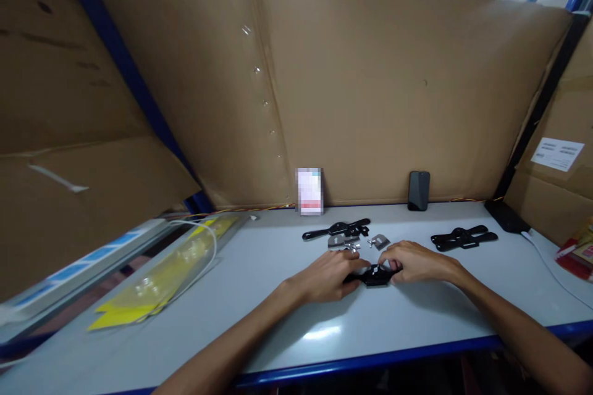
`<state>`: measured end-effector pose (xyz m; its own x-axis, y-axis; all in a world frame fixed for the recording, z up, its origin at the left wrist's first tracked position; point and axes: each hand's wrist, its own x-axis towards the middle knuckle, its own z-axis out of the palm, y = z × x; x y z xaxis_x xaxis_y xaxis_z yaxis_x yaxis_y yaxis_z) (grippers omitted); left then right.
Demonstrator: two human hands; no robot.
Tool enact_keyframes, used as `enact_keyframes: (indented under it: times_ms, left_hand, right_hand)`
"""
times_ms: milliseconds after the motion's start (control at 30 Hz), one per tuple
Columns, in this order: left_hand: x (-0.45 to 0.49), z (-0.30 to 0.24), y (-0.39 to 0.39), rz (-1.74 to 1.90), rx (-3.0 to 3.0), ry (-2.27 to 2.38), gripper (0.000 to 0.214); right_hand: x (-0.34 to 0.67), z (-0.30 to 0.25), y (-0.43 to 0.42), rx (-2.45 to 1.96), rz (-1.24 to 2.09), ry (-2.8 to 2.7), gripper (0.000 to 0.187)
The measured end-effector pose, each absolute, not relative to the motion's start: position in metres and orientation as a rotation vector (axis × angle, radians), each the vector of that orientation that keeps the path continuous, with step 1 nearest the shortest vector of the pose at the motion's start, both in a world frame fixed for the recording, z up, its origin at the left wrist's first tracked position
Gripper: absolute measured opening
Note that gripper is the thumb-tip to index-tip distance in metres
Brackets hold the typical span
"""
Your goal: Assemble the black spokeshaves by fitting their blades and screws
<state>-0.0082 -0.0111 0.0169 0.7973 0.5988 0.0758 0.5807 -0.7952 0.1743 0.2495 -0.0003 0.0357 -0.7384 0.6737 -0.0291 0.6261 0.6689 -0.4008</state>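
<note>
Both my hands are closed around one black spokeshave body [377, 276] low over the middle of the table. My left hand [331, 274] grips its left handle. My right hand [414, 262] holds the right end, thumb and fingers bent near the centre. Just beyond my hands lies another black spokeshave [336, 231], with small black parts by it. Beside that are a grey metal blade [337, 241], another grey plate [381, 241] and small silver screws [353, 247]. My fingers hide much of the held piece.
More black spokeshaves [463, 238] lie on the right. A phone [419, 191] and a blurred-out card or screen [310, 192] lean against the cardboard back wall [370, 92]. On the left are a power strip [88, 265] and a yellow-and-clear plastic packet [157, 278]. A black adapter [507, 217] trails a white cable.
</note>
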Motion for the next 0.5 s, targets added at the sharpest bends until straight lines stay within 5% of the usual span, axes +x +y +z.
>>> enact_keyframes:
  times_ms: [500]
  left_hand:
    - [-0.0068,0.0212,-0.016,0.181,2.858,0.96,0.027]
  right_hand:
    - [0.2498,0.0389,-0.0037,-1.155,0.554,-2.752,0.015]
